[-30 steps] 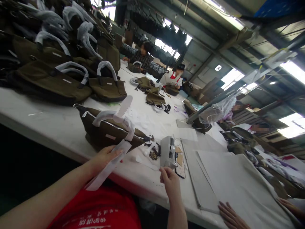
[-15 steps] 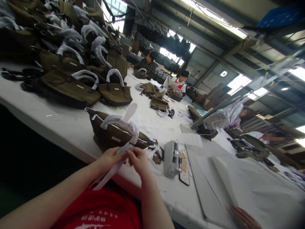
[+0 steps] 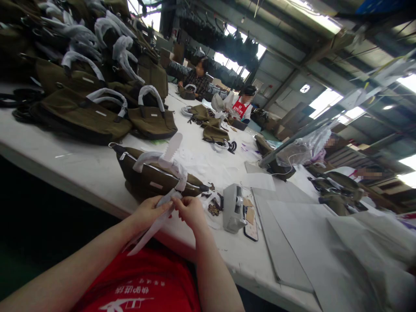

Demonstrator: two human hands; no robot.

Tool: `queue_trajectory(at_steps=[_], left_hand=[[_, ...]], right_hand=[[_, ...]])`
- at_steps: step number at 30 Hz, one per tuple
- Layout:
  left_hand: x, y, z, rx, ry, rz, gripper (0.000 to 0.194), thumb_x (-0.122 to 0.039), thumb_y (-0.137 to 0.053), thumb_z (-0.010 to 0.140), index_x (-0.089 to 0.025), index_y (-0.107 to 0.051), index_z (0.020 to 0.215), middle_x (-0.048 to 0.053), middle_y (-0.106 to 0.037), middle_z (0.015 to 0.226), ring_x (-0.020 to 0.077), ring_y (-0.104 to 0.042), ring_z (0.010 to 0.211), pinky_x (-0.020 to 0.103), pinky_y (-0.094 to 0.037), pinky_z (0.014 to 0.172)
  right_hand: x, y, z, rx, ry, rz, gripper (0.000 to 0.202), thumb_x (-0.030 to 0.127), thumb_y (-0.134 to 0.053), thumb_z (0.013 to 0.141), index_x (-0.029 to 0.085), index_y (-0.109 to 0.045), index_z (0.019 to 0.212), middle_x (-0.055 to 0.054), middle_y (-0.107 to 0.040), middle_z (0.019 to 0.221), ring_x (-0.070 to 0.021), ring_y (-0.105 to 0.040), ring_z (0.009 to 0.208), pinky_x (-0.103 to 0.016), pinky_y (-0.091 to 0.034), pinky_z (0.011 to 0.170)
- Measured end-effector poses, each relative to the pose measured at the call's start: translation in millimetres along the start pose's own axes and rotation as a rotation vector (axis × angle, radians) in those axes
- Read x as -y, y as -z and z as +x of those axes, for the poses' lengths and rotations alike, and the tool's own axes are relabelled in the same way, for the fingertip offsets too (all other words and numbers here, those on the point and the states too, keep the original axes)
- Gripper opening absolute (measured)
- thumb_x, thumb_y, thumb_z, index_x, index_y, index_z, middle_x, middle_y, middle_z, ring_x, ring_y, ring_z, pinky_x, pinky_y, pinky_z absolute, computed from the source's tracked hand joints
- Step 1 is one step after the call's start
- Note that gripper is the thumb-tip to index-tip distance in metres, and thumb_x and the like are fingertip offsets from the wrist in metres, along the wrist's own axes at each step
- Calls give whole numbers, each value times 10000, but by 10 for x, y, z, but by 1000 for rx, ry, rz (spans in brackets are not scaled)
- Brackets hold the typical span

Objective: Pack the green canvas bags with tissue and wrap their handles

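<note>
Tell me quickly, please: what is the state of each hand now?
Left hand: grip closed, holding a white strip.
Right hand: grip closed at the strip's upper part; what exactly it pinches cannot be told.

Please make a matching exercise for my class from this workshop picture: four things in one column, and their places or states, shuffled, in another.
Column one
1. Olive-brown fabric bag with a silver zip
2. Grey, boxy tape dispenser
3. Pale, flat phone with a dark rim
4. Bare left hand

Column two
A. Just right of the dispenser in the picture
B. Holding a long white strip
C. Directly beyond the person's two hands
D. Between the bag and the phone

Right pairs: 1-C, 2-D, 3-A, 4-B
</note>
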State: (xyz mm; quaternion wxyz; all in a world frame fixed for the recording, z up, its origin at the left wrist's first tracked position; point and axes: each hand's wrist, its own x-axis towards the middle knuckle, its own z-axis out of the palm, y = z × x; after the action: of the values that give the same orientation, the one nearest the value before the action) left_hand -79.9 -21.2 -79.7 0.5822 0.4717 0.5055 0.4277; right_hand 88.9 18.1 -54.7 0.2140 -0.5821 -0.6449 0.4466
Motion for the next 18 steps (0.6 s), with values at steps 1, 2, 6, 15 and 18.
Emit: queue_trajectory(at_steps=[1,2,6,15,18], left_hand=[[3,13,2,13,10,-15,516,-617,-624,794,-122,-673,933,74,-709,764,227,-645,719,304,-470,678],[6,29,4,25,20,-31,525,-624,-617,794,-119,-670,930,74,-706,762,225,-642,717,304,-468,676],[-8,90,0,36,20,24,524,-629,-587,810,-124,-661,930,68,-693,761,216,-625,710,295,-455,661],[-57,54,-43,-1,-88,295,444,-579,-526,871,-156,-661,871,40,-690,780,211,-616,733,280,-456,669],[-44,53,-47,-4,-70,266,459,-585,-522,868,-151,-668,900,53,-709,807,229,-638,760,294,-472,698]], right_hand=[[-12,14,-12,30,6,19,469,582,-591,831,166,-616,617,9,-556,462,-84,-475,373,-195,-337,395],[-32,26,-27,69,21,63,434,556,-603,827,164,-621,642,5,-577,491,-88,-500,397,-196,-362,412],[-155,39,-81,226,48,386,315,467,-668,747,155,-640,786,3,-640,619,-101,-590,511,-219,-466,527],[-244,-80,10,199,-25,485,244,384,-630,679,143,-640,715,-19,-664,636,-98,-595,508,-220,-447,514],[-219,-111,41,202,-20,451,209,356,-604,693,149,-632,681,-33,-678,637,-105,-595,512,-221,-446,511]])
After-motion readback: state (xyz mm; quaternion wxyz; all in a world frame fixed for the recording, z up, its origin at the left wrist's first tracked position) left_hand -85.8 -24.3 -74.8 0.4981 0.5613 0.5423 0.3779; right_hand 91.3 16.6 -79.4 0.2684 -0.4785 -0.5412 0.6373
